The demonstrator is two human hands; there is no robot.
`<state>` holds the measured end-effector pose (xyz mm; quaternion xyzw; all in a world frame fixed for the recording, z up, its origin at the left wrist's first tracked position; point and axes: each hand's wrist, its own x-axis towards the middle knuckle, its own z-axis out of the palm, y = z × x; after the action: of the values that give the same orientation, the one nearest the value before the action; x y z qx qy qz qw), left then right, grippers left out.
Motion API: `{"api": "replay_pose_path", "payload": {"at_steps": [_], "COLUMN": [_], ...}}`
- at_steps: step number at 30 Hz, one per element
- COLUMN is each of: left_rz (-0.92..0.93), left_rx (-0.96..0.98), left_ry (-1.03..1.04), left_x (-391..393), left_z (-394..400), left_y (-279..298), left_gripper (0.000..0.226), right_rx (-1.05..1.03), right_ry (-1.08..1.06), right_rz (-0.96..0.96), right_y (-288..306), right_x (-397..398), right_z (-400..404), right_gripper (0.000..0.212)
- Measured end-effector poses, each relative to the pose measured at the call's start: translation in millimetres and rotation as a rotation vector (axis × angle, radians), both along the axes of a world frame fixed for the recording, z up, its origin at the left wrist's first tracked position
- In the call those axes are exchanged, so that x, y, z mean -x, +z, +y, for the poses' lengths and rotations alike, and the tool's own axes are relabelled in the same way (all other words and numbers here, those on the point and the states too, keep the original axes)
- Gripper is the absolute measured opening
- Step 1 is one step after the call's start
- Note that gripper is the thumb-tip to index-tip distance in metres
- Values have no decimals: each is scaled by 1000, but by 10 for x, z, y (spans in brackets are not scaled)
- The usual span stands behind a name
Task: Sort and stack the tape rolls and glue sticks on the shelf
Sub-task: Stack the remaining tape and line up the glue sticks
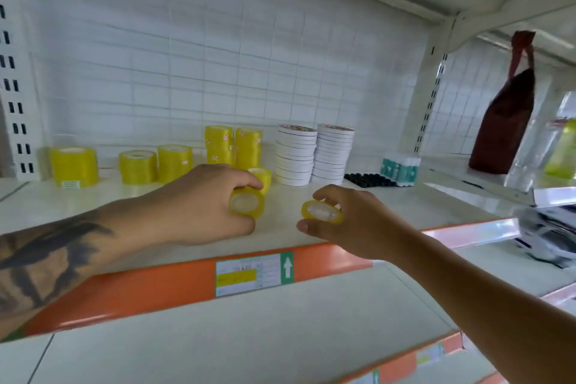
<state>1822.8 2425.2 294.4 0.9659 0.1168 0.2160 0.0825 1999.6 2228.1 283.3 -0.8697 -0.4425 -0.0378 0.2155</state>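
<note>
The left hand (199, 203) reaches in from nine o'clock on a tattooed forearm, knuckles up, thumb and fingers curled round a small yellow tape roll (247, 203) — its open core faces the camera. The right hand (352, 221) comes from five o'clock, bare arm stretched forward, pinching a second yellow tape roll (321, 212) between thumb below and fingers above — just beside the left.
</note>
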Motion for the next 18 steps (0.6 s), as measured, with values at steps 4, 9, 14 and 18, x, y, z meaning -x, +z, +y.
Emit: {"api": "replay_pose_path", "payload": {"at_steps": [4,9,14,18], "left_rz": [19,36,35,-18], "left_rx": [73,169,249,331], "left_ry": [22,61,96,93], "left_x": [-237,-372,-419,-436], "left_z": [100,149,93,-57], "left_y": [-58,-145,-151,-109], "left_gripper": [71,66,67,69], "right_rx": [118,138,59,-53], "right_ry": [104,244,401,562], "right_rz": [38,61,71,99], "right_y": [-58,-127,-64,-24], "right_x": [-329,-543,-643,-674], "right_z": [259,462,484,554], "right_gripper": [74,76,65,48]}}
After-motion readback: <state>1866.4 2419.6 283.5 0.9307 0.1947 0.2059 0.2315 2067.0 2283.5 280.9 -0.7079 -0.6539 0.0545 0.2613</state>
